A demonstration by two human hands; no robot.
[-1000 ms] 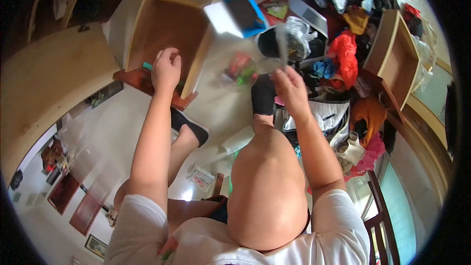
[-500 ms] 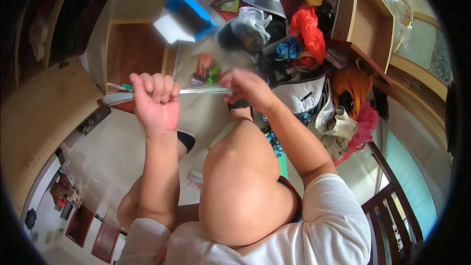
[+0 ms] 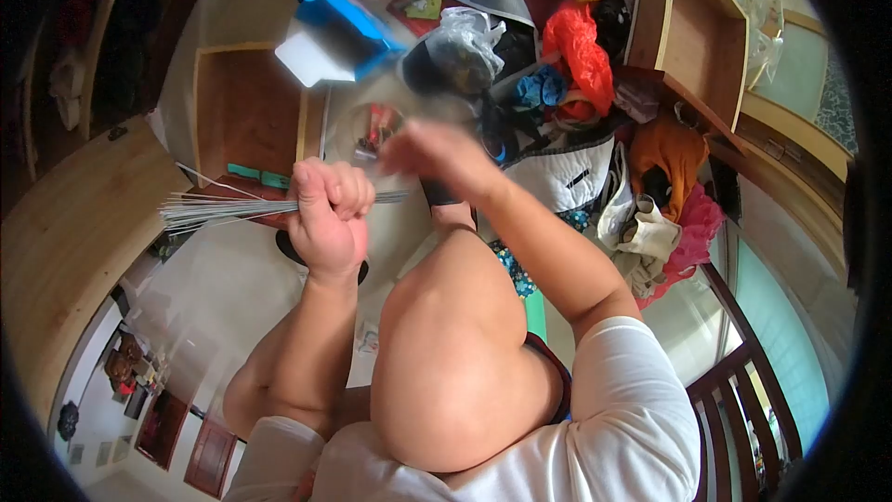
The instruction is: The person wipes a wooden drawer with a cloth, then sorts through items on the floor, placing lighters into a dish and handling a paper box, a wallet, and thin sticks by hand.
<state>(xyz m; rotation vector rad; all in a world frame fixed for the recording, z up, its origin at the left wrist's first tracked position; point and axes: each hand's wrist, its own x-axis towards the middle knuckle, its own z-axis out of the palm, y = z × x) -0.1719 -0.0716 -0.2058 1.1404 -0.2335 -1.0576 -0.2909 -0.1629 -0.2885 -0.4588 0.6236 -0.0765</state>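
My left hand (image 3: pixel 330 209) is closed in a fist around a bundle of thin grey wires (image 3: pixel 218 211). Their loose ends fan out to the left, and a shorter length sticks out on the right of the fist. One wire stands off from the rest at an angle. My right hand (image 3: pixel 432 156) is above and beside the right end of the bundle, apart from it. Its fingers point left and look stretched out, though motion blurs them; nothing shows in them.
A wooden drawer (image 3: pixel 251 112) and an opened blue box (image 3: pixel 348 33) lie ahead. To the right are a red plastic bag (image 3: pixel 576 51), a clear bag (image 3: pixel 469 42), an orange cloth (image 3: pixel 669 163) and another wooden drawer (image 3: pixel 701 37). A wooden board (image 3: pixel 84 232) stands at left.
My left hand has moved right and slightly down with the wires, which now fan out wider at the left. My right hand has come up and left, away from the bundle's right end.
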